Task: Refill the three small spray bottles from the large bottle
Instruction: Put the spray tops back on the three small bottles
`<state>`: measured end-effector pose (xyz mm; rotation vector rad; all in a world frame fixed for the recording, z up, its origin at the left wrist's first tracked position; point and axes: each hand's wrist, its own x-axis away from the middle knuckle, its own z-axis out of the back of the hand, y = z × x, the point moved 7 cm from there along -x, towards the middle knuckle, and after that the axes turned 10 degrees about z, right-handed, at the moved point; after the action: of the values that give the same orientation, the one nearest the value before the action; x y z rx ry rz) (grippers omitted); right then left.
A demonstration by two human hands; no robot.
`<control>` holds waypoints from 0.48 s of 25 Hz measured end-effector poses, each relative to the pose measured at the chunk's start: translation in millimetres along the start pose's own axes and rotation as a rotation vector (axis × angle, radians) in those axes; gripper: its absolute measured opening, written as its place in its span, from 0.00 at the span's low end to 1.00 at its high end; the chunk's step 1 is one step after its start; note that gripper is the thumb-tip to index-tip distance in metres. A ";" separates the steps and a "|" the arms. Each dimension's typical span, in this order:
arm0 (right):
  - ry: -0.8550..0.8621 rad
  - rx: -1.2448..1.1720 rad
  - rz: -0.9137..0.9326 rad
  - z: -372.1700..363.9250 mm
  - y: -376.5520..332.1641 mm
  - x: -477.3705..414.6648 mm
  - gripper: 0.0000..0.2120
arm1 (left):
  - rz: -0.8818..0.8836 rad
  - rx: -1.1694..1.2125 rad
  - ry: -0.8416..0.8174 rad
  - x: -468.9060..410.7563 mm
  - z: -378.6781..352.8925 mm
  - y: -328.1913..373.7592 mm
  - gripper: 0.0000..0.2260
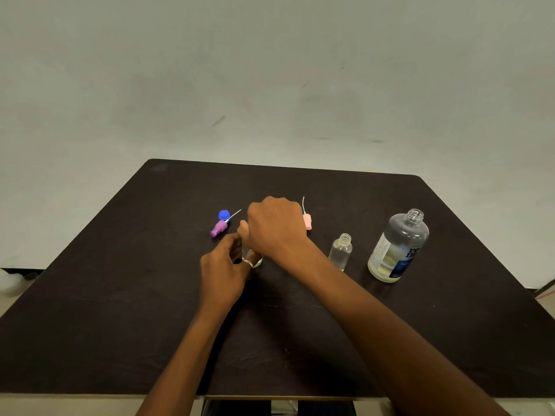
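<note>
My left hand point(223, 273) grips a small clear bottle point(251, 256) standing on the dark table; only a sliver of it shows between my hands. My right hand point(274, 226) is closed over the top of that bottle, and what it holds there is hidden. A second small clear bottle point(340, 251) stands uncapped to the right. The large clear bottle point(396, 247) with a blue and white label stands uncapped at the far right, partly full. A purple spray top point(219, 228) and a pink spray top point(307, 219) lie on the table with their tubes out.
A blue cap point(223, 214) lies just behind the purple spray top. The dark table point(120, 295) ends at a pale wall behind and has its near edge at the bottom of the view.
</note>
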<state>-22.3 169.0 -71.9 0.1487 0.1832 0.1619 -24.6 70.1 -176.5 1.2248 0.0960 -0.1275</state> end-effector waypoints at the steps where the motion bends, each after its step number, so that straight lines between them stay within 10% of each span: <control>1: -0.007 -0.008 -0.022 -0.9 0.5 -0.8 0.12 | 0.003 0.000 -0.001 0.4 0.2 0.2 0.19; 12: -0.038 -0.020 -0.107 -1.3 -1.3 -3.1 0.10 | 0.037 -0.033 -0.005 0.2 0.9 -0.9 0.19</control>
<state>-25.3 167.4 -72.9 0.1216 0.1512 0.0547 -24.5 69.0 -177.1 1.1925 0.0712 -0.0964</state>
